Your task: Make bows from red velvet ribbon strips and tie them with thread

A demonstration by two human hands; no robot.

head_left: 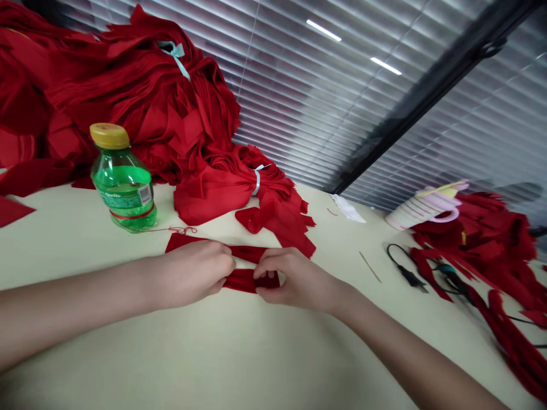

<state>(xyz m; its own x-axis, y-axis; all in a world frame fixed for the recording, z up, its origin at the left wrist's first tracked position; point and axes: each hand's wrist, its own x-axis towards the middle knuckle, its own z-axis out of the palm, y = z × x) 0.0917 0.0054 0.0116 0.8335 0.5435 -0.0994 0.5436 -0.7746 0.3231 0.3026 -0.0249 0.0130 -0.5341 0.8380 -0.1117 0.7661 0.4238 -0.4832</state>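
A narrow strip of red fabric (240, 280) is stretched between my two hands, just above the pale table. My left hand (199, 270) is closed with the strip's left part in it; its fingertips are mostly hidden. On the strip's right end, my right hand (287, 278) curls with thumb and fingers gripping the cloth. Behind them another red fabric piece (244, 251) lies on the table, partly covered by both hands. A green bottle (128, 196) with a yellow cap stands beyond my left hand, a red thread (171, 230) wound around it and trailing right.
Large piles of red fabric (141, 97) rise at the back left, with a smaller tied bundle (233, 185) in front. At the right are a tilted pale cup (421, 209), a black plug and cord (412, 278), and more red cloth (491, 233). Window blinds (299, 102) stand behind.
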